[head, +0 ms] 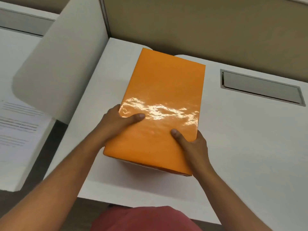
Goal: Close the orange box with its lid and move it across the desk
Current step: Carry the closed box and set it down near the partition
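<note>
The orange box (160,100) stands in the middle of the white desk (241,147) with its glossy orange lid on top, covering it fully. My left hand (116,124) grips the box's left side near the front, thumb lying on the lid. On the right side my right hand (191,144) holds the near corner, its thumb also on the lid. The fingers of both hands are hidden behind the box's sides. I cannot tell whether the box rests on the desk or is slightly lifted.
A grey recessed cable hatch (261,86) sits in the desk at the right. A white rounded divider panel (63,64) rises at the left, with printed papers (18,127) on the neighbouring desk. A tan partition wall (200,25) runs behind.
</note>
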Available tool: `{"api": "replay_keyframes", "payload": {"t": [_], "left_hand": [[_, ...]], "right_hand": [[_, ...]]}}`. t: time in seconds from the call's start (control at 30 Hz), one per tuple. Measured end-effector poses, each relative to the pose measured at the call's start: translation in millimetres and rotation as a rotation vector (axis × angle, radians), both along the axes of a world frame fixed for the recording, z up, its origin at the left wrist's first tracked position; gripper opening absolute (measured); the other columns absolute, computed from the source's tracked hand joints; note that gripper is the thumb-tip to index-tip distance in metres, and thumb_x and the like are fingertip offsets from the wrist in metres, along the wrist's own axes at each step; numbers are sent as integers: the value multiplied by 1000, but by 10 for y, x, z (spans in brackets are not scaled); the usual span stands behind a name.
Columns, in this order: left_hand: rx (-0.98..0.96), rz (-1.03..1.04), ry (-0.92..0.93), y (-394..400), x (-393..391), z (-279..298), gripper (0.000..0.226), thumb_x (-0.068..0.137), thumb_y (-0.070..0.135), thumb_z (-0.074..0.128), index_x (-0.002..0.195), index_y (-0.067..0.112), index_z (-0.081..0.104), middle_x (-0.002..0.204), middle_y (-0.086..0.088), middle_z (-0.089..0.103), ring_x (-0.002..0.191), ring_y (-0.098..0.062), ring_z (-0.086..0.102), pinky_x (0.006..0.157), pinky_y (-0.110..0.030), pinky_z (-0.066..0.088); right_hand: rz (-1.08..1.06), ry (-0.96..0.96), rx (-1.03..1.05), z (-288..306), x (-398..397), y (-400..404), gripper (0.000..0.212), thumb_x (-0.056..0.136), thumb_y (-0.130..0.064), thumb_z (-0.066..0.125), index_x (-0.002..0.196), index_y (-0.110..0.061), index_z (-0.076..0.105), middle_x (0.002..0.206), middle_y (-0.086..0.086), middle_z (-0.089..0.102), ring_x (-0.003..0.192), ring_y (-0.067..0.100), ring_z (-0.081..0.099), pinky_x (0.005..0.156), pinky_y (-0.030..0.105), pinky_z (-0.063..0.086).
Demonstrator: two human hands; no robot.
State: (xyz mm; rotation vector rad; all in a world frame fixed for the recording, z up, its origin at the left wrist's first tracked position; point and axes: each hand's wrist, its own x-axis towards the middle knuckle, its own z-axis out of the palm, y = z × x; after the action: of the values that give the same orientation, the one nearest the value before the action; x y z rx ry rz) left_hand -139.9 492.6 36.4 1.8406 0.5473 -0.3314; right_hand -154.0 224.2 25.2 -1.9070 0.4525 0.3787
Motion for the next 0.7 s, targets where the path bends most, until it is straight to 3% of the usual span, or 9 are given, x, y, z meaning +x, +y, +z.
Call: {"api": "replay_keyframes", "payload": {"t": [0.17, 0.27, 0.47, 0.63, 0.7], "left_hand": [[26, 43, 27, 809, 119, 14, 86, 51, 84, 83, 123, 40, 66, 112, 10, 78, 94, -21, 78, 87, -49, 63], [3, 60, 33, 1119, 212, 8, 72, 61, 71, 87, 121, 38, 68, 109, 8, 78, 92, -21, 78, 81, -44, 63], [-36, 53, 35, 1434, 350, -55, 65, 73, 59, 86, 130, 33, 65, 112, 7, 77, 96, -21, 77, 79, -41, 61], [31, 57, 25, 1465, 396, -94, 73, 68, 69, 84, 131, 37, 62, 110, 16, 72, 101, -19, 73, 77, -37, 57], [127, 58, 17, 1431, 388, -93, 89, 67, 75, 80, 143, 36, 55, 122, 12, 69, 114, -22, 69, 78, -34, 55]], "right_hand": [[15, -5, 20, -51, 209, 820, 81, 64, -74, 82, 132, -36, 59, 120, -12, 73, 103, 16, 73, 93, 47, 61], [28, -16, 12, -72, 315, 1172, 85, 62, -77, 82, 133, -36, 59, 122, -11, 73, 106, 17, 72, 94, 46, 61], [60, -29, 6, -65, 474, 1514, 78, 73, -67, 82, 137, -31, 56, 126, -10, 69, 106, 15, 68, 78, 25, 52], [61, -11, -16, -145, 528, 1550, 82, 72, -68, 81, 140, -31, 53, 129, -8, 69, 110, 18, 70, 91, 37, 59], [75, 12, -25, -152, 541, 1533, 88, 72, -69, 81, 145, -31, 48, 136, -5, 66, 116, 21, 69, 97, 41, 58]]}}
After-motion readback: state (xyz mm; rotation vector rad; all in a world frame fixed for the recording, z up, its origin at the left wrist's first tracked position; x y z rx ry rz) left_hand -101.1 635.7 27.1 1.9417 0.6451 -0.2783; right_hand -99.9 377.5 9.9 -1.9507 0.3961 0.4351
